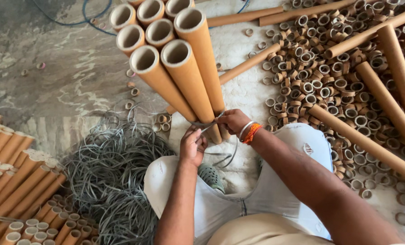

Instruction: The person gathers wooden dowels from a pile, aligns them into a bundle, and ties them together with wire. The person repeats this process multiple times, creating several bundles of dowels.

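A bundle of several long brown cardboard tubes (184, 68) stands tilted in front of me, open ends toward the camera. A thin grey strap (209, 121) runs around the bundle's lower part. My left hand (192, 146) pinches one end of the strap just below the tubes. My right hand (232, 121), with bangles and an orange thread at the wrist, grips the strap against the bundle's right side. I sit on the floor with my knees apart in light trousers; a grey-green sandal (210, 177) shows between my arms.
A tangled heap of grey straps (116, 181) lies at the lower left. Tied tube bundles (16, 190) lie at the far left. Many short cardboard rings (320, 77) and loose long tubes (370, 145) cover the floor on the right. A blue cable (82, 20) runs at top left.
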